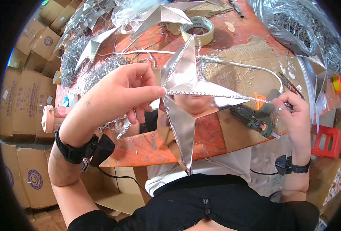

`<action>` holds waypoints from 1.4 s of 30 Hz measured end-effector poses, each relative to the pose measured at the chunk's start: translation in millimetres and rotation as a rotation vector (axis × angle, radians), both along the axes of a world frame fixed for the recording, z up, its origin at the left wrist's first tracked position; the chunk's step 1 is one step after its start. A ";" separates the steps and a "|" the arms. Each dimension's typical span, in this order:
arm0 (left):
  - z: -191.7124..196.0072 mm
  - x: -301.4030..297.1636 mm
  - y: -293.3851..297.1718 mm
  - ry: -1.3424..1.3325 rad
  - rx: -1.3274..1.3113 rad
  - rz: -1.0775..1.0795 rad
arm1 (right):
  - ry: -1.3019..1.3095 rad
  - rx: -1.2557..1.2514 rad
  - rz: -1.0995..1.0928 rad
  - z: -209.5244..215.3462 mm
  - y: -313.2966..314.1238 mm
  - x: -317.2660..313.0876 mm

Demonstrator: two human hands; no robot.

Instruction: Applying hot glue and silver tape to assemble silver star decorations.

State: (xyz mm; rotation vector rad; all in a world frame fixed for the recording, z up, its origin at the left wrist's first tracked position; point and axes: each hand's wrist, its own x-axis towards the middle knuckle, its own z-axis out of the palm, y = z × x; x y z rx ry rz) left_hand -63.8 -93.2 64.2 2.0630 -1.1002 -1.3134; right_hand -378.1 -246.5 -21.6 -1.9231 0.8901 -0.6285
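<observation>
Silver, mirror-bright, a folded star (185, 82) is held up over the near edge of the red table (139, 150). The left hand (136, 90) pinches a glittering strip (216, 94) against it; the right hand's (293, 109) closed fingers grip the strip farther along, stretched straight. A dark green tool (251, 119) lies just beside the right hand; a tape roll (206, 39) sits beyond.

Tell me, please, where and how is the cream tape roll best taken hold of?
Probably by the right wall of the cream tape roll, thumb in the hole, fingers outside, from above right. It lies hole up; the tip of the near silver star overlaps its front in this view, and another silver star lies close at its left.
</observation>
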 end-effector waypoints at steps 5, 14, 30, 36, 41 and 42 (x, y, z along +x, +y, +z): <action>0.6 0.0 2.9 0.029 0.003 0.022 | 0.033 -0.103 0.015 -2.9 1.4 -1.7; -1.2 10.8 16.7 0.260 -0.017 0.100 | 0.169 -0.335 0.106 -3.3 4.2 -3.8; -52.1 28.8 90.5 0.690 -0.357 0.194 | -0.445 0.056 -0.266 65.1 -30.3 -76.0; -57.2 19.6 97.3 0.656 -0.359 0.071 | -0.495 0.303 -0.178 76.9 -8.0 -58.9; -45.2 -9.0 95.8 0.655 -0.345 0.082 | -0.632 0.416 0.055 88.7 9.6 -35.2; -45.7 -10.9 96.5 0.665 -0.357 0.077 | -0.641 0.408 0.063 92.4 14.6 -29.5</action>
